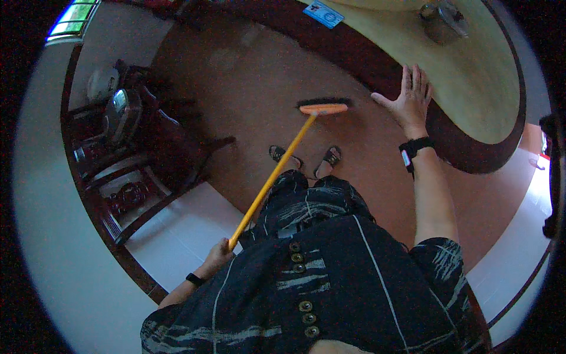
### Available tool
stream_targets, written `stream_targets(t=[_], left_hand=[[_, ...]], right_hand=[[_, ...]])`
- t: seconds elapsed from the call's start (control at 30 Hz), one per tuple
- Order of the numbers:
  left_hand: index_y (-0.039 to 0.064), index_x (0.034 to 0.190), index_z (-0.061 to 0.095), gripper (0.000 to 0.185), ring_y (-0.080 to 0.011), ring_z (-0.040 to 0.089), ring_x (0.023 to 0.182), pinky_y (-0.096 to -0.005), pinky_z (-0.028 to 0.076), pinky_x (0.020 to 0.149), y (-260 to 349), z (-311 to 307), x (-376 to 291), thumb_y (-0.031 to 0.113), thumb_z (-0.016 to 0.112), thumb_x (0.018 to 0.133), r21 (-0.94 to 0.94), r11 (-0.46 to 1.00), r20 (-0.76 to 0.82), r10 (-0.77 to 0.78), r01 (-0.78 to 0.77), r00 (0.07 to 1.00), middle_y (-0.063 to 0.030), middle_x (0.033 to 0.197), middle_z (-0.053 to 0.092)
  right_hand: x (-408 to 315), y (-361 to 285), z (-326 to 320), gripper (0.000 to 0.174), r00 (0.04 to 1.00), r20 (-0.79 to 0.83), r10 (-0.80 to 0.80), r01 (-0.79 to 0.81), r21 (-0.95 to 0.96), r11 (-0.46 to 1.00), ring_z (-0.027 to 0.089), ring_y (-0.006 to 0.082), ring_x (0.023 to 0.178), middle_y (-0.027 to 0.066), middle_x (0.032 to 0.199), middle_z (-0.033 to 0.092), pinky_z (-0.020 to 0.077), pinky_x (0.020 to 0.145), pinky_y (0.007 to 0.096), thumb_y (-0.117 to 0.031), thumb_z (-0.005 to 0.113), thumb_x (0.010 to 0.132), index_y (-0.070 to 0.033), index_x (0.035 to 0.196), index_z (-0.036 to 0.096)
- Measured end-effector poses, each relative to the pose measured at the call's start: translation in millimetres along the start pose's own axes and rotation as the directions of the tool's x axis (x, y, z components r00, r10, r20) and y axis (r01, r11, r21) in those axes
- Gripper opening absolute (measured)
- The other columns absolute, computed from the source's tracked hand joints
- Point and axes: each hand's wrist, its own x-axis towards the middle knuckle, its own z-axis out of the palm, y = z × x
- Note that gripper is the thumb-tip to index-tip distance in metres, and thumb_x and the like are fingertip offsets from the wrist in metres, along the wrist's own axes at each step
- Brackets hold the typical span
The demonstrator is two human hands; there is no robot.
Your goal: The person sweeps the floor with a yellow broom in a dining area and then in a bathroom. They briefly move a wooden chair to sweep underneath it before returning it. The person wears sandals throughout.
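My left hand point(216, 256) is closed around the upper end of a push broom's yellow handle point(269, 181), low at the left of my body. The handle slants away to an orange broom head point(323, 109) with dark bristles, which sits on the brown floor point(247, 97) beyond my feet. Out to the right, my right hand point(411, 104) is raised with its fingers spread and nothing in it. It overlaps the edge of a large beige surface point(482, 93) with a dark brown border; whether it touches that edge I cannot tell.
Dark carved wooden chairs point(137, 186) stand along the wall at left, one leg reaching toward the broom. A blue printed sheet point(323, 14) lies on the dark border. An unclear object point(446, 20) is on the beige surface. My sandalled feet point(329, 160) are behind the broom head.
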Motion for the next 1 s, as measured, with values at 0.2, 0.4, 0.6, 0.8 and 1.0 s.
stream_targets(t=[0.2,0.4,0.6,0.8,1.0], left_hand=[[0.004,0.102,0.045,0.026,-0.0120,0.045,0.044,-0.0239,0.038,0.037,82,-20,45,0.003,0.053,0.078,-0.309,0.950,-0.170,-0.018,-0.035,0.985,-0.0023,0.065,0.046],[0.005,0.088,0.047,0.014,-0.0130,0.046,0.045,-0.0255,0.038,0.039,138,-77,132,0.014,0.055,0.081,-0.364,0.914,-0.188,0.118,-0.181,0.975,-0.0019,0.059,0.046],[0.006,0.083,0.049,0.009,-0.0135,0.047,0.053,-0.0273,0.037,0.042,126,-71,154,0.013,0.054,0.081,-0.314,0.948,-0.107,0.012,-0.045,0.994,-0.0002,0.067,0.049],[0.006,0.087,0.047,0.018,-0.0153,0.048,0.043,-0.0270,0.039,0.035,60,11,1,0.012,0.057,0.074,-0.232,0.930,0.151,-0.253,0.284,0.955,-0.0035,0.058,0.048],[0.007,0.089,0.046,0.018,-0.0144,0.049,0.043,-0.0272,0.039,0.035,16,55,-54,0.013,0.057,0.075,-0.299,0.917,0.087,-0.248,0.263,0.965,-0.0033,0.057,0.048]], right_hand=[[6,1,7,0.098,0.999,-0.031,-0.040,0.040,-0.023,0.999,0.025,0.0305,0.129,0.0142,0.138,0.030,0.0189,0.103,0.0513,-0.068,0.059,0.063,-0.004,0.132,0.033],[6,0,11,0.102,0.997,-0.060,-0.056,0.056,-0.009,0.998,0.026,0.0309,0.129,0.0137,0.139,0.030,0.0189,0.104,0.0525,-0.071,0.059,0.060,-0.005,0.133,0.032],[4,-3,12,0.102,0.996,-0.065,-0.068,0.065,-0.047,0.997,0.025,0.0307,0.129,0.0136,0.139,0.028,0.0187,0.103,0.0529,-0.071,0.059,0.061,-0.005,0.134,0.030],[4,-8,5,0.102,0.996,-0.057,-0.075,0.074,-0.024,0.997,0.023,0.0331,0.130,0.0157,0.140,0.026,0.0182,0.103,0.0537,-0.069,0.060,0.062,-0.005,0.134,0.030],[1,-8,5,0.098,0.999,0.046,-0.026,0.029,-0.064,0.998,0.021,0.0314,0.131,0.0161,0.141,0.025,0.0157,0.105,0.0502,-0.067,0.059,0.066,-0.004,0.135,0.028]])
